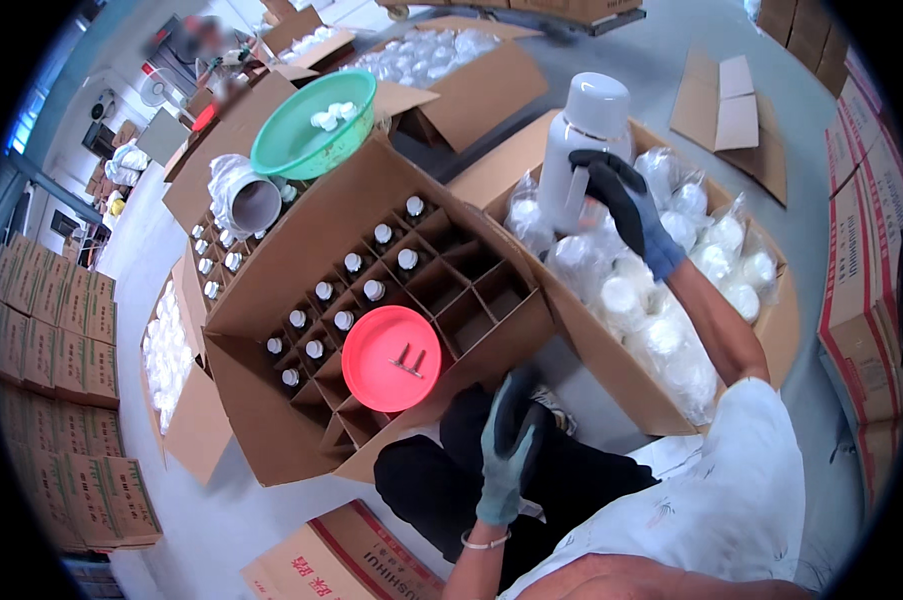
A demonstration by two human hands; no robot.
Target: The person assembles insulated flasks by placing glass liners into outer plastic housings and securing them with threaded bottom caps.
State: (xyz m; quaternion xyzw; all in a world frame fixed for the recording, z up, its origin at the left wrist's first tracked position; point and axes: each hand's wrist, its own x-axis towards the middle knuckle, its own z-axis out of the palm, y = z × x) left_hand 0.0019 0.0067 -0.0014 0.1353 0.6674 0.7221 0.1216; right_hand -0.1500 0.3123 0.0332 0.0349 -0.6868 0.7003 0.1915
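My right hand [621, 195], in a black and grey-blue work glove, is closed around the side of a large white bottle [561, 150] with a rounded white cap. It holds the bottle up, slightly tilted, above an open carton [601, 345] of plastic-wrapped white-capped bottles [661, 335]. Over my lap, my left hand [511, 435] wears a similar glove; its fingers and thumb are apart and nothing shows in it. Ahead of it stands a divided carton [261, 420] partly filled with dark, white-capped bottles [374, 290]. A red round lid or tray [371, 365] bearing small metal pieces [408, 362] rests on its dividers.
A green basin [271, 150] with white caps sits beyond the divided carton, beside a plastic-wrapped roll [256, 205]. Stacked cartons line the left [56, 350] and right [861, 250]. An opened flat carton [736, 120] lies on the floor; another box [336, 560] is near my left forearm.
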